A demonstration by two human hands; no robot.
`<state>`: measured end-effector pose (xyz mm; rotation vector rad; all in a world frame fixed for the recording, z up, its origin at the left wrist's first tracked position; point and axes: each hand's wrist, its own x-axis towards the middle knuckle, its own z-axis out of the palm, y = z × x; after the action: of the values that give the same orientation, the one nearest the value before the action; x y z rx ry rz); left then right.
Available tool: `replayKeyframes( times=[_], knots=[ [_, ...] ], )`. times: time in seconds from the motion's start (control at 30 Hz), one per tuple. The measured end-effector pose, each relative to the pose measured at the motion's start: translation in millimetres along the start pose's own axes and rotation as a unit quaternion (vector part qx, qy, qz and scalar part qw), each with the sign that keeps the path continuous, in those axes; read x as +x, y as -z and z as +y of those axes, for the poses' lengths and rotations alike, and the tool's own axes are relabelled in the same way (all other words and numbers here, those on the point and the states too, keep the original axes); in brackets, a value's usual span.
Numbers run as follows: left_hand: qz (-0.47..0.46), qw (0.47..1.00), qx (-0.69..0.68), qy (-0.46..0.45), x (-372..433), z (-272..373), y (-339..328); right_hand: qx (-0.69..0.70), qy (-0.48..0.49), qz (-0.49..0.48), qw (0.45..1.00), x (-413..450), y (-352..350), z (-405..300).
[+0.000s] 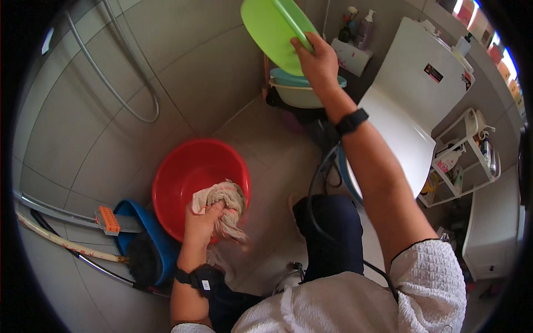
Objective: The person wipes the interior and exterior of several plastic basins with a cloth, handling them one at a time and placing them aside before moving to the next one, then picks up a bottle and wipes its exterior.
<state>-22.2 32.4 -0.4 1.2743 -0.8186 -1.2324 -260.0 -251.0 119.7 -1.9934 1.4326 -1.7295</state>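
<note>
My left hand grips a bunched, wrung-looking beige cloth with pinkish patches. It is over the near right rim of a round red plastic basin that stands on the floor by the wall. The visible inside of this basin is smooth and red; the cloth and hand hide part of its near side. Raised at the upper middle, my right hand clasps the rim of a light green plastic basin, which is tilted up and cut off by the picture's top edge.
Behind the green basin sit stacked basins, a teal one over a cream one. To the right are a white toilet and a white rack of bottles. A blue dustpan and brush lie left; a shower hose hangs above.
</note>
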Motion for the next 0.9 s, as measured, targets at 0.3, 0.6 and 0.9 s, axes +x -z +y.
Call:
replayKeyframes(
  times=[0.3,0.6,0.9],
  knots=[
    [0.038,0.999,0.007,-0.022,3.3,-2.6,6.0,-0.305,0.077,-0.058,0.947,48.0,4.4,112.1],
    [0.063,0.998,0.019,-0.023,5.2,3.7,5.2,-0.408,0.075,-0.214,0.884,50.2,-17.9,153.5],
    [0.028,0.999,-0.012,-0.029,2.9,10.2,0.2,-0.371,0.06,-0.22,0.9,40.4,-27.8,176.7]
  ],
)
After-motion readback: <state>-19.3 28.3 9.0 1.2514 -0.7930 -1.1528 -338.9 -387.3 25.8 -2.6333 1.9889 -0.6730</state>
